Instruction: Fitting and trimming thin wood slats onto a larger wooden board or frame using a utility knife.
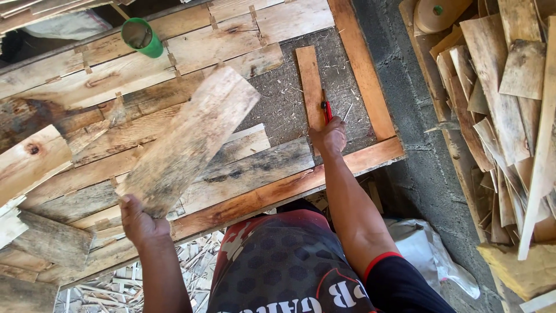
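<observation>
So the left hand (141, 220) at lower left has its fingers clamped on the bottom end of a weathered plank (188, 142), which tilts up toward the middle of the frame over the wooden frame (278, 194) packed with boards. The right hand (329, 137), center-right, is closed around a red-handled tool (326, 109) beside a narrow strip (311, 87); a green cup (142, 37) sits upper left.

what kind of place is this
Likely a rough woodworking spot: a table of patched scrap boards, a heap of offcuts alongside, wood shavings on the floor.
</observation>
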